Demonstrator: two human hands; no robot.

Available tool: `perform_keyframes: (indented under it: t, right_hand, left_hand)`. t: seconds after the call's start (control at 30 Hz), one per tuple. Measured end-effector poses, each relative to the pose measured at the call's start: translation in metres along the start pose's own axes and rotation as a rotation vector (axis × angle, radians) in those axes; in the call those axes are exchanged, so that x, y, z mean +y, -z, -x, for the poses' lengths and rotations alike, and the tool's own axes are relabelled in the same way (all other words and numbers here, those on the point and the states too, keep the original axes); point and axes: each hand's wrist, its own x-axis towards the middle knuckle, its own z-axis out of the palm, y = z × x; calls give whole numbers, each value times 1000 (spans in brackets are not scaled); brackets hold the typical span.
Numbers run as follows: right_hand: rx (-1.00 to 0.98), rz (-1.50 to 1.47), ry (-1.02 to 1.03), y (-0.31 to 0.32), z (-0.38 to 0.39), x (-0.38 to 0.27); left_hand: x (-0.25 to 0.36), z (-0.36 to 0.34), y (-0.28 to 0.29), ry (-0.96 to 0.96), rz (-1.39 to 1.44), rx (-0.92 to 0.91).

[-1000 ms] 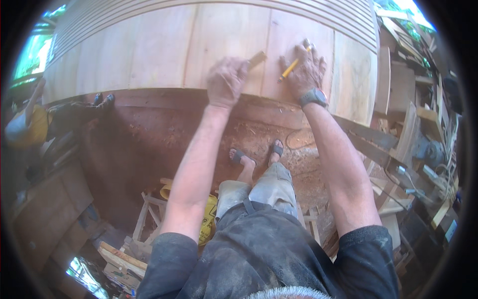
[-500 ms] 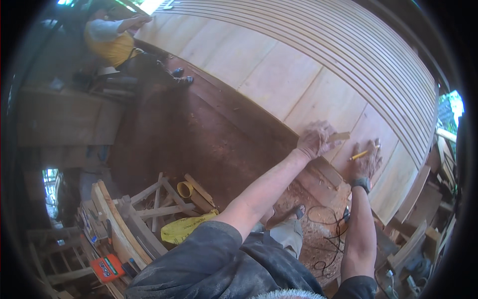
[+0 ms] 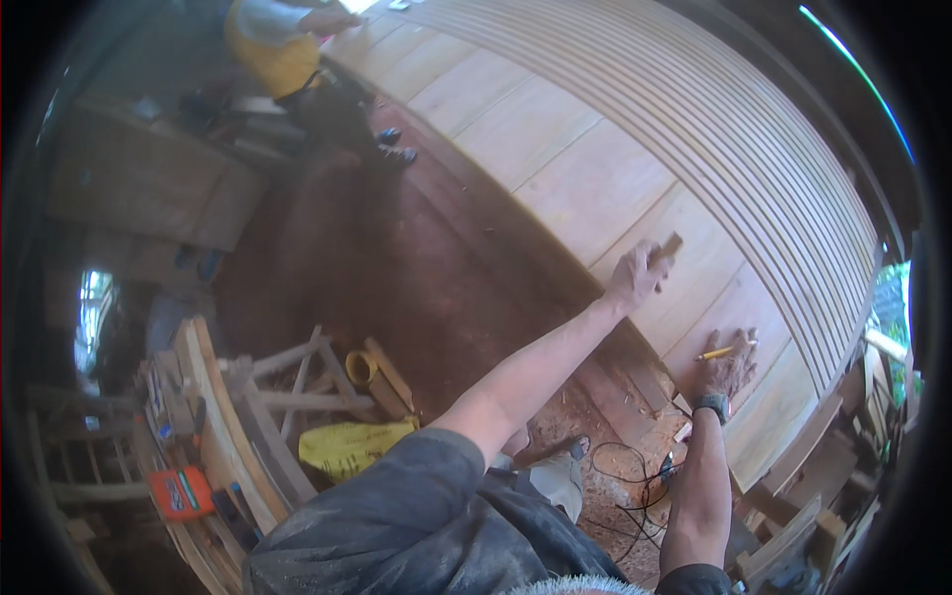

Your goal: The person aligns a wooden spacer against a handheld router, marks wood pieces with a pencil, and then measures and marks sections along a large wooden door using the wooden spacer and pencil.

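My left hand (image 3: 635,280) is closed round a small flat piece of wood (image 3: 668,246), held over the pale wooden panel (image 3: 595,183). The piece sticks out past my fingers, slightly blurred. Further right, my right hand (image 3: 729,373) lies on the panel near its right end, fingers spread forward. A yellow pencil (image 3: 713,353) is tucked in that hand, its tip pointing left. Something small and white shows by the fingers, too small to name. Narrow parallel slats (image 3: 739,149) run along the panel's far side.
Another person in a yellow and grey shirt (image 3: 273,50) sits at the panel's far left end. Behind me stand a wooden frame (image 3: 297,397), a yellow sack (image 3: 357,448) and an orange case (image 3: 180,493). A black cord (image 3: 635,506) lies among shavings by my feet.
My left hand has lifted and moved farther over the panel with the wood piece. My right hand stays on the panel with the pencil. The view has turned slightly.
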Motion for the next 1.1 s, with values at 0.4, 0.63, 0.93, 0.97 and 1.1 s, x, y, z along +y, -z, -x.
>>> perform_keyframes:
  t: [0.4, 0.63, 0.93, 0.97, 1.1]
  right_hand:
    - [-34, 180, 103, -25, -8, 13]
    - [49, 130, 111, -28, -17, 30]
    - [-99, 235, 41, -17, -8, -3]
    - [-92, 215, 53, -19, -12, -4]
    - [-50, 243, 209, -19, -15, 18]
  left_hand:
    - [-1, 44, 61, 261, 815, 480]
    - [-22, 140, 130, 278, 973, 769]
    - [-101, 275, 221, 428, 516, 992]
    - [-101, 282, 219, 440, 352, 935]
    - [-119, 347, 223, 605, -241, 658]
